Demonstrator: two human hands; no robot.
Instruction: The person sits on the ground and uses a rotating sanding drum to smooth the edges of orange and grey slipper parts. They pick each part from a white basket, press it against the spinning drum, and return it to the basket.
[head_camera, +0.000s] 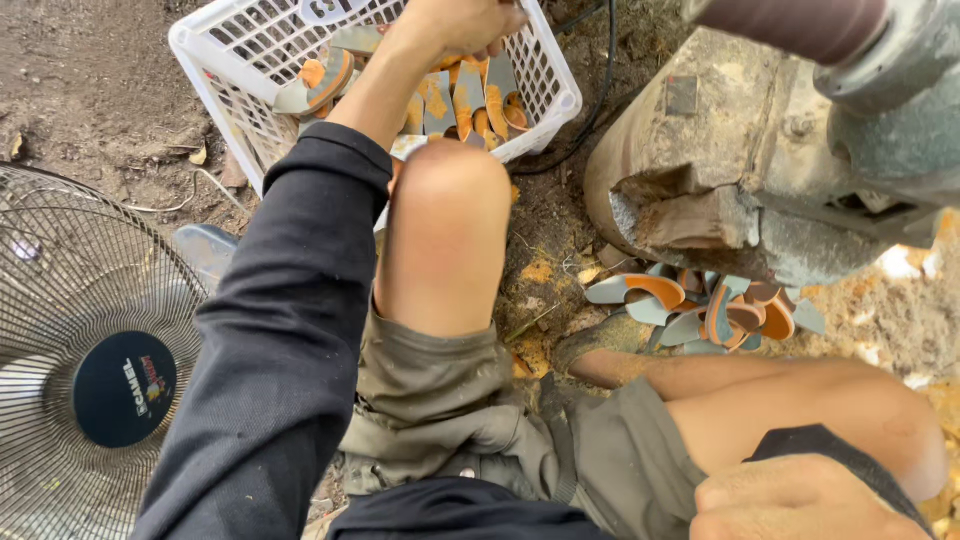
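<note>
Head view, looking down on a seated person, bare knees apart, olive shorts, dark long sleeves.

Left hand (455, 25): reaches forward over the left knee (445, 230) into a white plastic basket (215, 60) standing on the dirt ground (90, 90). Fingers are curled down among the contents; whether they have closed on a piece cannot be told, since the back of the hand covers them.

Basket contents: flat grey-and-orange shaped pieces (455, 100), sole-like in outline, stacked loosely on edge. Top of the basket is cut off by the frame.

Right hand (790, 500): at lower right, loosely fisted, resting at the right knee, nothing seen in it.

Second lot: a small heap of the same grey-and-orange pieces (715, 310) lies on the ground between the right leg and the base of a grinding machine (740, 170). The machine is grey, dust-caked and fills the upper right; a brown sanding drum (790, 22) sits at its top.

Other: a black cable (600, 100) runs between the basket and the machine. A wire-guard electric fan (80, 350) lies at left, just beside the left sleeve. Orange dust is scattered on the ground near the machine.
</note>
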